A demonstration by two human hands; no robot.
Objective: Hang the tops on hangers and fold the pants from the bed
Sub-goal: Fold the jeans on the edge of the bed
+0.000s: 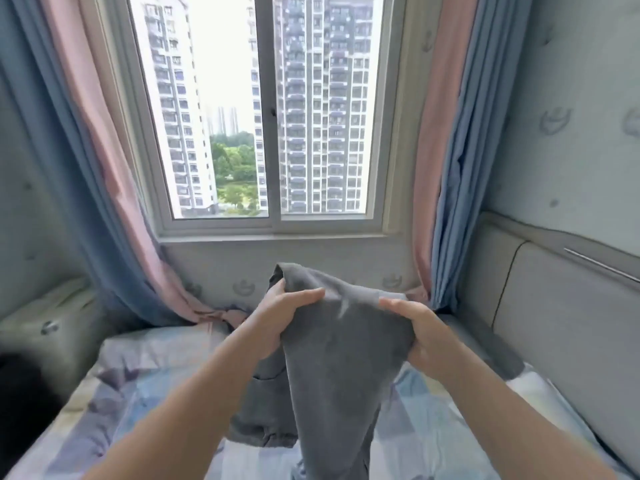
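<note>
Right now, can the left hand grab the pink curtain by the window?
Probably not yet: the left hand grips the grey garment. Nothing blocks the way to the pink curtain, though.

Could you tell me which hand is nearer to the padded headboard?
Right. The right hand grips the grey garment on the headboard side; the left hand grips it farther off.

Daylight comes through the window (pixel 263 109), its sky blown out to white; the room is evenly bright with soft shadows. The wide lens bows the curtains (pixel 69 168) at the edges (the lower left corner is dark and blurred). The pants (pixel 332 368) look slightly smeared.
</note>
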